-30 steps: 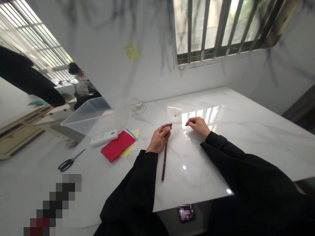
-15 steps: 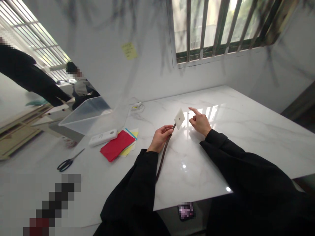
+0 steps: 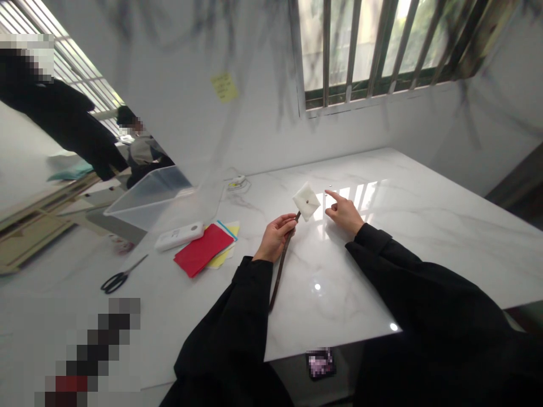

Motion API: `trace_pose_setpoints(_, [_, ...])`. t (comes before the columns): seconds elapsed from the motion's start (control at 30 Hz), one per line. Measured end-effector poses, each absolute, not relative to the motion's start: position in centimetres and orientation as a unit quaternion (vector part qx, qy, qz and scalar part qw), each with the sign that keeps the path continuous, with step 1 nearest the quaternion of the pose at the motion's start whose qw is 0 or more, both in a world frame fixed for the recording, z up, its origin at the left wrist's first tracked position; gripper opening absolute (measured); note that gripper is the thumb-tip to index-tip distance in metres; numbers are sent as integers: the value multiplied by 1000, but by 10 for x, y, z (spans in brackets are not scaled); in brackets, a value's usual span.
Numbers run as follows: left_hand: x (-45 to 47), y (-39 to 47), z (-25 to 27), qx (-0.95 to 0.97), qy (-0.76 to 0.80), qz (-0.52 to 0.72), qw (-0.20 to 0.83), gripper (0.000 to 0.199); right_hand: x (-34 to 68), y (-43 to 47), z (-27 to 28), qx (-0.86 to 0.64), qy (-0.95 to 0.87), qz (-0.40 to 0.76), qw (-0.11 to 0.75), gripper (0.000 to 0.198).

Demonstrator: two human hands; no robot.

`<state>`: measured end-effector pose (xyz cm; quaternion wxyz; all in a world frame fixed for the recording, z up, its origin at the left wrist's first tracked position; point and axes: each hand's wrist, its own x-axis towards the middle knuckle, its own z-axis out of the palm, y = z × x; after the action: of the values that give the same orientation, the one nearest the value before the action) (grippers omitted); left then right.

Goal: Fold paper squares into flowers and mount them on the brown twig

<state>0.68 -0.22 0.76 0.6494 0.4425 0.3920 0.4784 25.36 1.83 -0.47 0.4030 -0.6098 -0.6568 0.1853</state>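
1. Across the glossy white table, could lose sight of small parts because of window glare around the right hand.
2. Pinching the dark brown stick between thumb and fingers of the left hand, close to its upper end, might twist or slip, given so much length below the pinch, near the left sleeve.
3. At the stick's top, just beyond the left fingertips, might crease the tilted white square by jabbing with the right forefinger, extended nearby over curled fingers; impossible to tell of anything held inside.
4. Around the dark dot mid-square, could loosen an insecure fastening.
5. Near that forefinger, could scatter tiny bits by brushing past.
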Motion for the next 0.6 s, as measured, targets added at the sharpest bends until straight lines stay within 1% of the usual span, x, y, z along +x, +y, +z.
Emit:
trace_pose_setpoints(0.03, [6,-2,7,441,392,479,650,45,254,18,-5,-604,-668,196,388,57])
trace_pose_setpoints(0.1, [5,-2,8,432,391,486,652,45,254,19,-5,-594,-694,216,346,34])
trace_pose_setpoints(0.13, [4,-2,8,425,390,491,653,46,254,19,-5,-591,-703,222,327,27])
trace_pose_setpoints(0.2, [3,-1,9,410,389,499,657,47,255,19,-5,-592,-709,221,312,25])
trace_pose_setpoints(0.33, [3,-1,9,404,393,498,659,45,255,18,-4,-606,-699,203,320,23])
trace_pose_setpoints(0.43, [4,-1,8,410,391,497,657,44,253,18,-4,-613,-687,200,335,30])
trace_pose_setpoints(0.5, [4,-1,8,414,389,497,656,44,250,18,-4,-614,-668,225,355,43])
trace_pose_setpoints(0.6, [4,-1,8,414,390,498,655,45,241,15,-3,-607,-608,328,392,69])
